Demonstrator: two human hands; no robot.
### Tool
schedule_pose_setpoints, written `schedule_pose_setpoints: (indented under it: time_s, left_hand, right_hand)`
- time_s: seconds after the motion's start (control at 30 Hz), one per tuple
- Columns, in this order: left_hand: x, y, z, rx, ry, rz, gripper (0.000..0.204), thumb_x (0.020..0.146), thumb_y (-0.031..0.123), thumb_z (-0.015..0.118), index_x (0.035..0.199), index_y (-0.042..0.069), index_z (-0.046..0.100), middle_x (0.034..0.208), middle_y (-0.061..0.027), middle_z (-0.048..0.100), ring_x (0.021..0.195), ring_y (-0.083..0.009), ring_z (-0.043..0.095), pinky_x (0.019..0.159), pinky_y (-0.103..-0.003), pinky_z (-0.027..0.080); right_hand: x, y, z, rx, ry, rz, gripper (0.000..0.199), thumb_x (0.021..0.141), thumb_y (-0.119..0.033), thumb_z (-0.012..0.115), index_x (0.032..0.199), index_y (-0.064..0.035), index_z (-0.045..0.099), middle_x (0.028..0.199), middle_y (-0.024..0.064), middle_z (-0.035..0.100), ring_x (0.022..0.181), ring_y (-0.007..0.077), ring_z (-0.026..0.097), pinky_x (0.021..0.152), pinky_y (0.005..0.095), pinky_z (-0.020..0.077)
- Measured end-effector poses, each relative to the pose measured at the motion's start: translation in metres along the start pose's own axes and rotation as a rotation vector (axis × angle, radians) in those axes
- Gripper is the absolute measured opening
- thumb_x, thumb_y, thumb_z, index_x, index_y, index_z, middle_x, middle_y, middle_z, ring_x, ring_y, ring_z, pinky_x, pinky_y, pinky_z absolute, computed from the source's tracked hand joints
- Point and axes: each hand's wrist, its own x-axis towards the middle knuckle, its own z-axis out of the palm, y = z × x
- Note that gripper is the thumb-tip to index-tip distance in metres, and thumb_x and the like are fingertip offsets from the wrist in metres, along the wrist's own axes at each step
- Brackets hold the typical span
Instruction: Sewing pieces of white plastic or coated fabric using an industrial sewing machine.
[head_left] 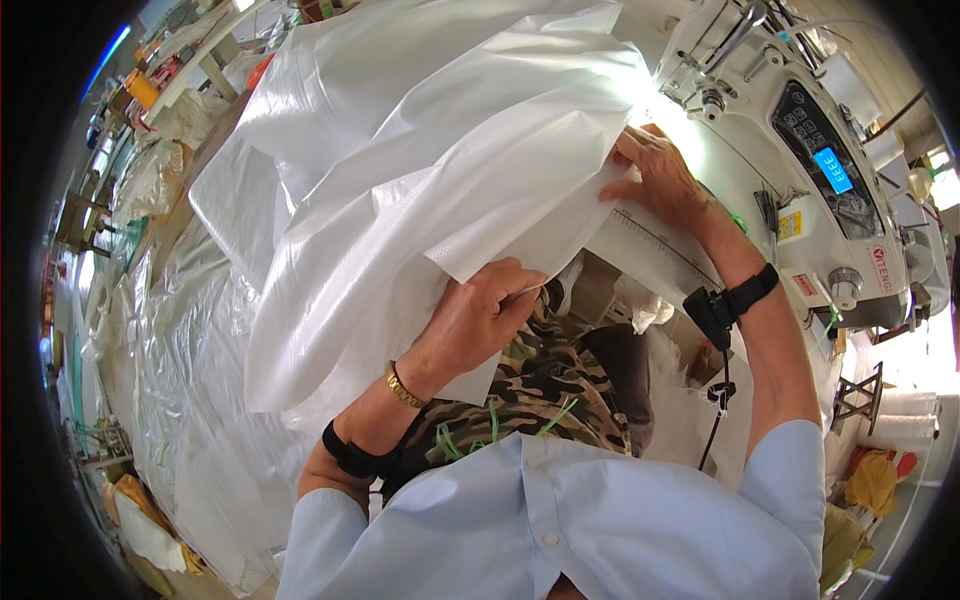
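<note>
A large sheet of white woven plastic fabric (400, 190) spreads in folds across my lap and up onto the sewing machine's bed. My left hand (482, 308) is closed on the near edge of this fabric, fingers pinched together. Further up and to the right, my right hand (655, 170) lies on the fabric beside the lit needle area, fingers bent against its edge. The white sewing machine (745, 150) stands at the right, with a lit blue display (832, 170) on its panel. Glare hides the needle and the fabric's far edge there.
A measuring scale (660, 240) runs along the machine table's front edge. Crumpled clear plastic sheeting (190, 400) heaps up at the left. White thread cones (903, 420) stand at the far right. An orange container (142, 90) sits on a bench at the back left.
</note>
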Motion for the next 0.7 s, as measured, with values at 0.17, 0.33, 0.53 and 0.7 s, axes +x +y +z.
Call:
schedule_pose_setpoints:
  time_s: [0.17, 0.33, 0.53, 0.7]
  left_hand:
    - [0.001, 0.003, 0.010, 0.230, -0.061, 0.271, 0.020, 0.081, -0.003, 0.061, 0.100, -0.003, 0.063, 0.075, -0.0115, 0.053, 0.062, -0.0282, 0.054, 0.058, -0.036, 0.044]
    - [0.009, 0.004, 0.020, 0.432, -0.166, 0.391, 0.018, 0.076, 0.003, 0.063, 0.093, -0.001, 0.059, 0.076, -0.0124, 0.050, 0.066, -0.0314, 0.057, 0.060, -0.040, 0.047]
    - [0.025, 0.003, 0.016, 0.510, -0.205, 0.495, 0.010, 0.074, 0.002, 0.061, 0.080, 0.001, 0.053, 0.071, -0.0121, 0.047, 0.063, -0.0303, 0.056, 0.057, -0.041, 0.046]
    - [0.051, 0.003, 0.015, 0.562, -0.177, 0.518, 0.012, 0.074, 0.001, 0.060, 0.073, 0.002, 0.048, 0.068, -0.0126, 0.046, 0.062, -0.0300, 0.056, 0.056, -0.041, 0.046]
  right_hand:
    - [-0.006, 0.003, 0.008, -0.181, 0.218, 0.213, 0.044, 0.082, -0.043, 0.070, 0.098, -0.0038, 0.058, 0.099, 0.0113, 0.059, 0.099, 0.0285, 0.057, 0.087, 0.0386, 0.0427]
    - [-0.029, -0.018, 0.018, -0.233, 0.082, 0.456, 0.050, 0.087, -0.045, 0.064, 0.102, 0.0031, 0.062, 0.103, 0.0166, 0.061, 0.104, 0.0298, 0.056, 0.091, 0.0407, 0.0433]
    - [-0.035, -0.026, 0.022, -0.231, 0.207, 0.395, 0.057, 0.086, -0.046, 0.064, 0.113, 0.0042, 0.063, 0.116, 0.0167, 0.061, 0.112, 0.0285, 0.055, 0.096, 0.0421, 0.0401]
    - [-0.032, -0.023, 0.018, -0.144, 0.082, 0.406, 0.074, 0.087, -0.057, 0.057, 0.121, 0.0091, 0.057, 0.135, 0.0262, 0.051, 0.125, 0.0355, 0.049, 0.105, 0.0456, 0.0345]
